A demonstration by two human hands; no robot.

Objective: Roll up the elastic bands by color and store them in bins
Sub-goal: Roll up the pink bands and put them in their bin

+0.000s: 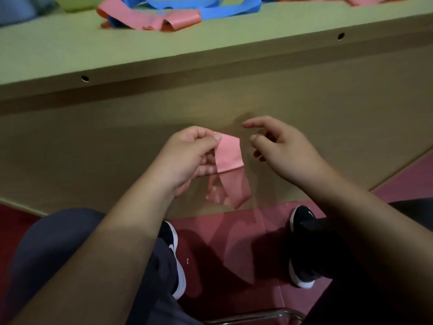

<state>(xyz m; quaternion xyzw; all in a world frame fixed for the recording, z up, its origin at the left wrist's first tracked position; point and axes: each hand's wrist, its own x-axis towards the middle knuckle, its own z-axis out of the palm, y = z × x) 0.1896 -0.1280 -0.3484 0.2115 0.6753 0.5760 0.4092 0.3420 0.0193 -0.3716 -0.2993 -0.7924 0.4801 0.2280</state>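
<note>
My left hand (187,158) pinches the folded top of a pink elastic band (228,153) between thumb and fingers, below the table's front edge. The rest of the band hangs down toward the floor, blurred. Just right of the band, my right hand (281,146) hovers with fingers loosely curled and holds nothing. On the tabletop lie more pink bands (150,18) and a blue band (210,7), tangled together.
The pale wooden table (70,50) spans the top, its front panel behind my hands. A green bin (77,2) sits at the far left of the tabletop. My knees, black shoes (302,245) and a red floor lie below, with a metal chair rail.
</note>
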